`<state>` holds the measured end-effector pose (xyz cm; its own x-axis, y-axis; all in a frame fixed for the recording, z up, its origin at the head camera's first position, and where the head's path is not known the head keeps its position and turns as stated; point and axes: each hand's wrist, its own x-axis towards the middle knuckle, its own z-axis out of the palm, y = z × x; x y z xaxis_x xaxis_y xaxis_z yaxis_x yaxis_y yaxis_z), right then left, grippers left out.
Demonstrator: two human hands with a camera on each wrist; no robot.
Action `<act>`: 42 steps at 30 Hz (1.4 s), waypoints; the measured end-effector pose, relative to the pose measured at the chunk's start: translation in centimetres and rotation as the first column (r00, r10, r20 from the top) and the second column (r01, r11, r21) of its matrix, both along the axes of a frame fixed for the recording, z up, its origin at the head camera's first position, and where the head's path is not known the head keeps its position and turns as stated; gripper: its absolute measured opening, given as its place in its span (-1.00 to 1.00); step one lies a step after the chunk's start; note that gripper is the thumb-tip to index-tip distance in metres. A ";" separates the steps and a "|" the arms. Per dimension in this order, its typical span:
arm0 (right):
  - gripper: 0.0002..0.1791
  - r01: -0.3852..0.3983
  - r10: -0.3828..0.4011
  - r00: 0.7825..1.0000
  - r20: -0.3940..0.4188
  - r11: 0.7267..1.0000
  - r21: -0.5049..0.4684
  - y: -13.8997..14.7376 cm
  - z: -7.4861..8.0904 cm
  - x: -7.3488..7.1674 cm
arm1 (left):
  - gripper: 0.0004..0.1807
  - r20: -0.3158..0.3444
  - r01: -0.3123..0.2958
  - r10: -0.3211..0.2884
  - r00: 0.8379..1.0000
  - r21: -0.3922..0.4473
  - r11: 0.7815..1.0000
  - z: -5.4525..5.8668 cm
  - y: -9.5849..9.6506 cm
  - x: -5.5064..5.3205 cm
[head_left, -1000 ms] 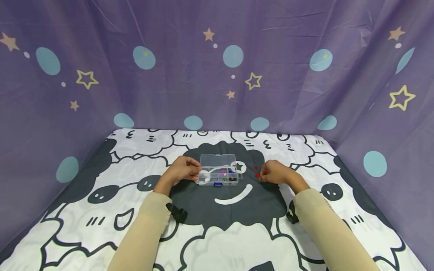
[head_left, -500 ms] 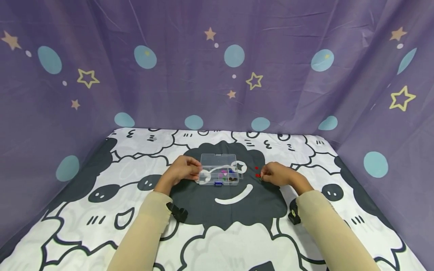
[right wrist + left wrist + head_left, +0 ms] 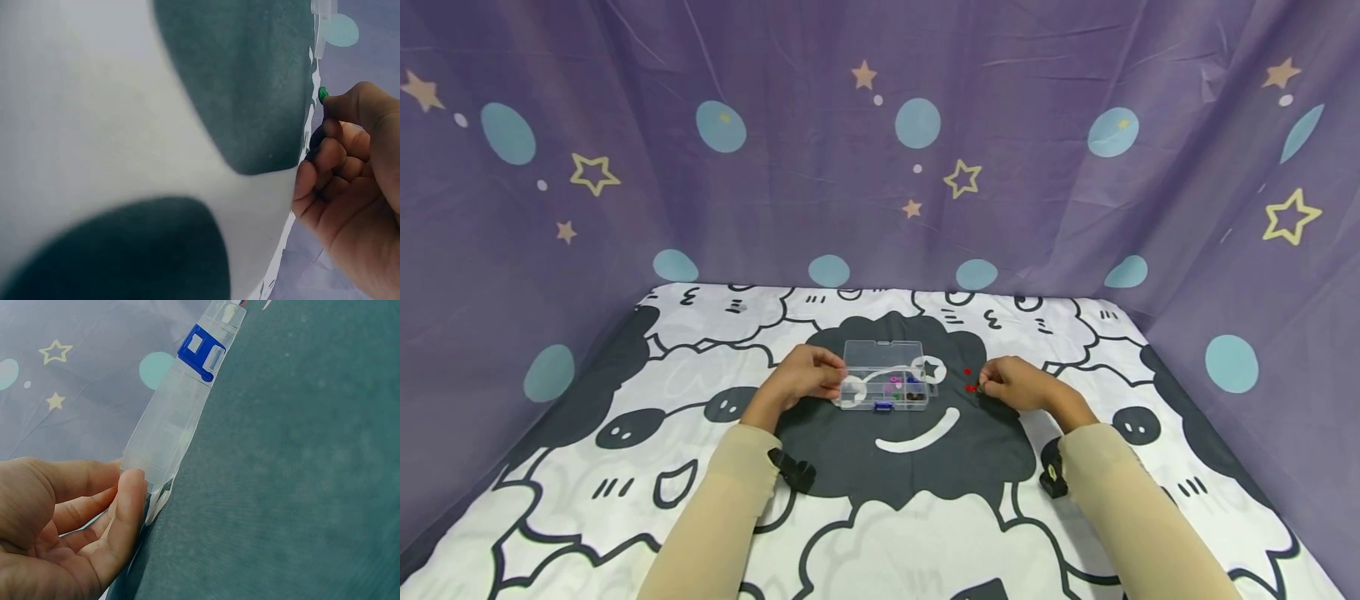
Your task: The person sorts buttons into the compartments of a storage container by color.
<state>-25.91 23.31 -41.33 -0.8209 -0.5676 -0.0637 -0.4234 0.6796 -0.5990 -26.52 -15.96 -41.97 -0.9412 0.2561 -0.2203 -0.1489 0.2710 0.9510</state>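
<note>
In the head view, a clear plastic compartment box with its lid raised lies on the dark cloud print. Small pink, blue, green and brown pieces sit in its right-hand compartments. My left hand grips the box's left end, thumb and fingertips at the corner in the left wrist view, where a blue latch shows along the front. To the right of the box, my right hand pinches a small shiny green bead between thumb and forefinger. Red beads lie on the cloth just left of those fingertips.
A white and dark cloth printed with cartoon sheep covers the surface. Behind it and at both sides hangs a purple curtain with stars and blue dots. Dark straps with cameras sit at both wrists.
My right hand has shifted slightly to the right, away from the red beads, with a green bead at its fingertips. My left hand and the box stay put.
</note>
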 end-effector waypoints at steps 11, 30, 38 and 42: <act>-0.88 0.005 -0.004 0.998 -0.058 1.000 0.004 0.2 1.1 -0.3 | -0.73 -0.005 0.006 -0.006 1.000 0.006 1.000 -0.3 -0.1 -0.2; -0.85 -0.057 0.053 0.990 -0.132 0.998 -0.028 -1.8 2.0 -0.6 | -0.72 -0.015 0.020 -0.020 1.000 0.011 1.000 -0.6 -0.3 -0.3; -0.86 -0.084 0.076 0.987 -0.143 0.995 -0.051 -3.3 2.2 -0.3 | -0.73 -0.010 0.013 -0.013 1.000 0.010 1.000 -0.6 -0.2 -0.3; -0.86 -0.096 0.087 0.986 -0.145 0.994 -0.054 -4.1 2.3 -0.2 | -0.74 -0.007 0.007 -0.007 1.000 0.006 1.000 -0.5 -0.1 -0.2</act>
